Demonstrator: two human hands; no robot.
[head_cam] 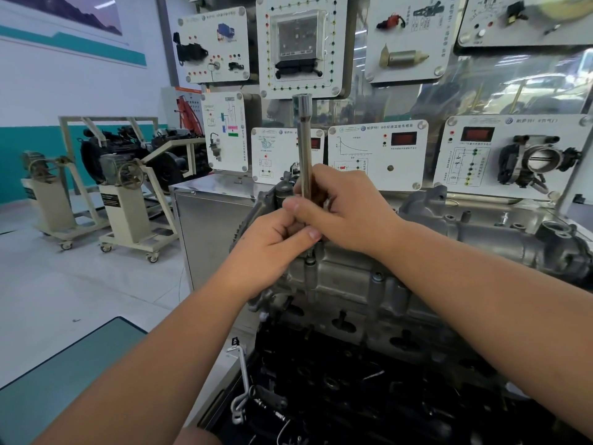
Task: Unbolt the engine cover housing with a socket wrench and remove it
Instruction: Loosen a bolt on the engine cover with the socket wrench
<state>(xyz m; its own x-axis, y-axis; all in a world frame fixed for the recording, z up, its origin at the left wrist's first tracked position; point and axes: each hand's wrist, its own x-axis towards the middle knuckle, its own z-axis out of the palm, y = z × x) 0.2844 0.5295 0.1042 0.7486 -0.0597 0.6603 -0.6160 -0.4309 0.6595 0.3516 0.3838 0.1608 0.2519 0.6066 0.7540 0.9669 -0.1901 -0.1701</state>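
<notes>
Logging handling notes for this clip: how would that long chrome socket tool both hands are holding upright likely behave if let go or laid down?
The socket tool looks like solid polished metal, so probably stiff and heavy for its slimness. Its round, smooth shaft would likely roll on a flat surface and may be slippery. Standing upright over the engine cover housing, gripped low by the left hand and right hand, it would probably tip if released.

Counts, taken relative to the engine cover housing [369, 284]: two hands on it, left hand [269, 248] and right hand [346, 207], both wrapped round one socket wrench [303, 139] that stood upright above it. Behind it, about ten white demo panels [378, 155] on the wall board; exact count unclear at the edges. Far left of it, two wheeled engine stands [128, 200].
</notes>
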